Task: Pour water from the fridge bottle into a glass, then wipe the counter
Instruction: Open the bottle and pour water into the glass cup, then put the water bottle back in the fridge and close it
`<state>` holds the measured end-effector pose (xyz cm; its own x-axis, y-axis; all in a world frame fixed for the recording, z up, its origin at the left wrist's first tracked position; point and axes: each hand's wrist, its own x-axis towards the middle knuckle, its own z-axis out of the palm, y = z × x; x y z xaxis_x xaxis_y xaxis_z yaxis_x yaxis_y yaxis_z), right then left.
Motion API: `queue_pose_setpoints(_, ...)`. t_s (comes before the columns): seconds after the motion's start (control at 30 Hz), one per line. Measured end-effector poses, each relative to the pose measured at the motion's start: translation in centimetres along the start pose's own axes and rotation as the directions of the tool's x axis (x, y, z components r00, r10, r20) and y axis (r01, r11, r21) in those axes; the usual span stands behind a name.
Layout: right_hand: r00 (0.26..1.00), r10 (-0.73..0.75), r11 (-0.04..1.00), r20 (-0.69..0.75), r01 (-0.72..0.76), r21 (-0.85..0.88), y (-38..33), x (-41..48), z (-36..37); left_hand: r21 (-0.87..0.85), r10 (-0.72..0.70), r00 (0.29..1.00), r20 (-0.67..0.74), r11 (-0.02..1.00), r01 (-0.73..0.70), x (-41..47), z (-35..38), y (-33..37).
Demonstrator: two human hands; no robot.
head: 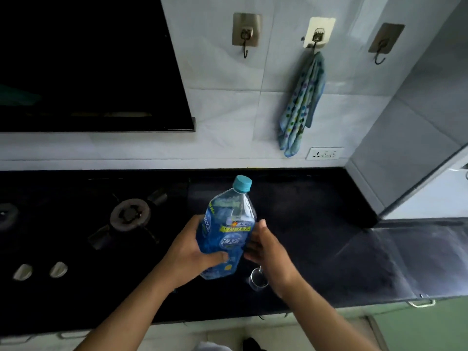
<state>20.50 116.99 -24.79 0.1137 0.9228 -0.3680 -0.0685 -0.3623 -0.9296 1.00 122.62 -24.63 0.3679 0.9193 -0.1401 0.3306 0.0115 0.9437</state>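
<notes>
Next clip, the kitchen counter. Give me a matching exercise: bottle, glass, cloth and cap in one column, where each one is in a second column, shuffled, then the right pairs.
Column one
1. bottle
2. glass
3. cloth
4. cap

Column two
A. hangs from a wall hook
B. sits on the bottle's neck
C. stands on the counter, partly hidden by the right hand
D. gripped by the left hand, above the counter

Pairs: 1-D, 2-C, 3-A, 4-B
</notes>
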Motion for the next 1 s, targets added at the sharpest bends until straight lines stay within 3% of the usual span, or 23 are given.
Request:
queue_pose_setpoints(0.23,0.972,-0.057,0.997,0.226,0.045,0.058,0.8,-0.4,3.7,-0.181,-0.184,0.951,-0.25,0.973,0.141,-4.5,0.8,-0.8)
queue_pose_setpoints(0.4,0.848,0.022,0.992,0.529,-0.085,0.094,2.3,-0.5,7.1,-0.245,-0.285,0.807,-0.517,0.953,0.179,-9.9,0.9,-1.0)
queue_pose_setpoints(0.53,0.615,0.049,0.986,0.787,-0.154,0.058,3.3,-2.3,11.4,-0.34,-0.384,0.576,-0.722,0.921,0.189,-16.5,0.1,-1.1)
queue_pose_setpoints(0.67,0.344,0.096,0.988,0.934,-0.144,-0.049,3.4,-7.5,17.3,-0.401,-0.429,0.281,-0.858,0.903,0.156,-25.9,-0.9,-0.6)
queue_pose_setpoints(0.83,0.063,0.207,0.976,0.976,-0.086,-0.201,5.2,-15.6,24.3,-0.429,-0.428,-0.035,-0.903,0.897,0.107,-37.9,-1.0,-0.2)
queue_pose_setpoints(0.93,-0.097,0.264,0.962,0.96,-0.042,-0.269,6.5,-21.0,28.9,-0.447,-0.43,-0.188,-0.883,0.892,0.06,-44.5,-0.8,-0.6)
queue_pose_setpoints(1.0,-0.157,0.301,0.951,0.94,-0.019,-0.308,7.9,-24.9,32.3,-0.446,-0.42,-0.26,-0.869,0.894,0.044,-49.0,-1.2,-1.3)
